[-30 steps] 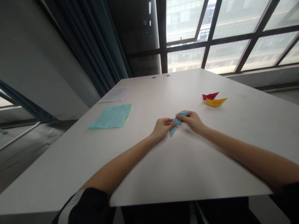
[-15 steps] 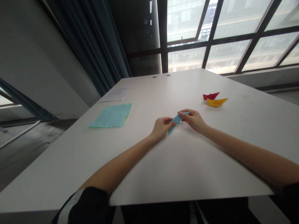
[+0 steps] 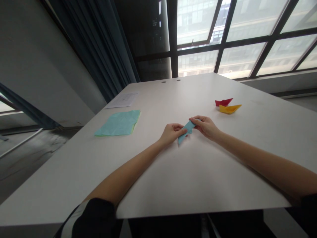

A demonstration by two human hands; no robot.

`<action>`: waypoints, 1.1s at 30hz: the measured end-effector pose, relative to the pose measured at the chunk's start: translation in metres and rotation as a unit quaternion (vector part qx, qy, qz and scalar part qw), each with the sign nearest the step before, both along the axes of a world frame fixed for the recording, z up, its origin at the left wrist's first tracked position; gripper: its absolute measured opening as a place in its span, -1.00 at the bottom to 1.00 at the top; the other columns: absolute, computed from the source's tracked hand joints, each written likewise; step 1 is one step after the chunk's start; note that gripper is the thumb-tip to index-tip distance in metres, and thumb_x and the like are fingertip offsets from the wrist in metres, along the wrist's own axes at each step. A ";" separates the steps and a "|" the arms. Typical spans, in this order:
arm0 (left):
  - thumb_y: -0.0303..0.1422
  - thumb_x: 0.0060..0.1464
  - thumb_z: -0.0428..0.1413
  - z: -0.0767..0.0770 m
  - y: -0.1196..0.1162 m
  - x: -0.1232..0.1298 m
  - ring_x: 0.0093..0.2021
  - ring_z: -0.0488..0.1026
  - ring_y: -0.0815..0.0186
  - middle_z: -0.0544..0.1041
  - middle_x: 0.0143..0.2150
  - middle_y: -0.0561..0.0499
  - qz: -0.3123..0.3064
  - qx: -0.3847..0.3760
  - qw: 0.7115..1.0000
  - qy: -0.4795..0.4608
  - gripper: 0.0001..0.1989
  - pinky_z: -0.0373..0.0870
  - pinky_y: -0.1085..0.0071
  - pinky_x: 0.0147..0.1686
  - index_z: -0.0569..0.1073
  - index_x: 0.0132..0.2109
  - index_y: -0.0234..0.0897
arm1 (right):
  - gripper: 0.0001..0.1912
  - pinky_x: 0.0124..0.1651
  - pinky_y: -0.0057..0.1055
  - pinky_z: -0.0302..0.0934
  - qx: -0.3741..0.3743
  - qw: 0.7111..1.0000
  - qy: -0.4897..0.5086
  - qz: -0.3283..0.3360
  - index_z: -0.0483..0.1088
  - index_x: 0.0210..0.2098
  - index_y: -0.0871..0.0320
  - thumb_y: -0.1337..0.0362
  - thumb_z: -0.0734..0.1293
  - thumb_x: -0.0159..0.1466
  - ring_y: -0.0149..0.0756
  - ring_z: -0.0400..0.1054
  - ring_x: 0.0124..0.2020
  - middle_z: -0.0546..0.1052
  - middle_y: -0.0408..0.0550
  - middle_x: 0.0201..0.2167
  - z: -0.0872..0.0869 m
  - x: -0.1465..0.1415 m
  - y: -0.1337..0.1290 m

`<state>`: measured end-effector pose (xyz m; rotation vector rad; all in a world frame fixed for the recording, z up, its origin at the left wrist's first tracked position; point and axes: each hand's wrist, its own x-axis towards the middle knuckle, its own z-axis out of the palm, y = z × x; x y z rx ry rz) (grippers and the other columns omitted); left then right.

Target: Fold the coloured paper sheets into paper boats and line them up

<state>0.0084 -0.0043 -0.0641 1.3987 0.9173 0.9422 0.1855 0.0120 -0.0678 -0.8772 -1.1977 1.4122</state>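
Light blue paper, folded into a slim, pointed piece [image 3: 189,127], is held between both hands above the near middle of the desk [image 3: 183,185]. The left hand [image 3: 171,133] has a narrow grip on its lower part, thumb on top, with one sharp tip sticking out below the thumb toward the person. The right hand [image 3: 206,127] pinches the upper end between thumb and fingers, covering much of that end. The piece slants from lower left to upper right; whether it touches the white surface I cannot tell.

Beyond the right hand, a yellow paper boat [image 3: 229,109] sits just in front of a red paper boat [image 3: 221,102]. Off to the left, well apart from the hands, lies a stack of square sheets [image 3: 117,123], blue on top with a green edge showing. Past it is a white printed sheet [image 3: 122,100], its text too small to read.
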 end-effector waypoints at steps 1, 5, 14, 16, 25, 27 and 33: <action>-0.18 -0.25 0.26 0.000 -0.001 0.001 -0.47 0.46 0.34 0.55 -0.46 -0.06 0.015 0.009 1.000 0.006 -0.64 0.33 0.48 -0.45 0.51 -0.37 -0.41 | -0.73 -0.31 -0.39 0.25 0.013 1.000 -0.024 0.001 0.46 -0.45 0.19 0.13 0.45 -0.05 -0.39 0.33 -0.46 0.48 -0.12 -0.52 0.000 0.001 0.000; -0.17 -0.25 0.25 -0.003 0.000 0.004 -0.51 0.41 0.39 0.53 -0.50 -0.02 0.038 0.042 0.998 -0.004 -0.67 0.29 0.51 -0.49 0.50 -0.43 -0.39 | -0.71 -0.34 -0.41 0.23 0.041 0.996 -0.083 0.001 0.46 -0.45 0.19 0.09 0.44 -0.04 -0.39 0.33 -0.47 0.48 -0.11 -0.52 0.003 0.001 0.000; -0.15 -0.26 0.26 -0.013 0.011 0.000 -0.57 0.38 0.44 0.48 -0.57 0.06 0.166 0.037 0.981 -0.090 -0.66 0.27 0.52 -0.51 0.44 -0.44 -0.37 | -0.58 -0.43 -0.47 0.23 -0.005 0.993 -0.116 0.018 0.35 -0.31 0.16 0.09 0.46 -0.09 -0.41 0.35 -0.48 0.48 -0.14 -0.53 0.004 -0.006 -0.006; -0.15 -0.25 0.25 -0.012 0.010 0.002 -0.55 0.40 0.42 0.48 -0.58 0.08 0.169 0.021 0.978 -0.116 -0.64 0.31 0.49 -0.46 0.41 -0.40 -0.35 | -0.59 -0.43 -0.46 0.24 0.021 0.990 -0.137 0.011 0.34 -0.37 0.18 0.11 0.48 -0.13 -0.40 0.34 -0.49 0.46 -0.15 -0.57 0.004 -0.008 -0.007; -0.20 -0.14 0.20 -0.016 0.004 0.007 -0.38 0.45 0.38 0.50 -0.44 0.06 0.063 0.040 0.995 -0.066 -0.67 0.33 0.43 -0.28 0.31 -0.28 -0.30 | -0.70 -0.34 -0.37 0.26 0.148 0.967 -0.201 -0.059 0.34 -0.44 0.16 0.11 0.42 -0.06 -0.33 0.36 -0.41 0.47 -0.11 -0.48 0.007 -0.003 -0.002; -0.21 -0.10 0.17 -0.019 0.005 0.007 -0.33 0.44 0.37 0.50 -0.36 0.02 0.052 0.069 0.996 -0.034 -0.70 0.32 0.46 -0.32 0.33 -0.27 -0.31 | -0.76 -0.35 -0.37 0.25 0.190 0.947 -0.250 -0.065 0.36 -0.43 0.16 0.14 0.38 -0.01 -0.33 0.35 -0.43 0.46 -0.10 -0.48 0.011 -0.001 -0.003; -0.27 0.00 0.09 -0.008 0.005 -0.001 -0.26 0.41 0.36 0.47 -0.18 -0.04 0.121 0.177 0.975 0.053 -0.66 0.29 0.51 -0.38 0.27 -0.07 -0.25 | -0.92 -0.29 -0.40 0.21 0.309 0.865 -0.395 -0.012 0.37 -0.43 0.14 0.30 0.29 0.05 -0.38 0.33 -0.45 0.48 -0.15 -0.49 0.027 0.006 -0.005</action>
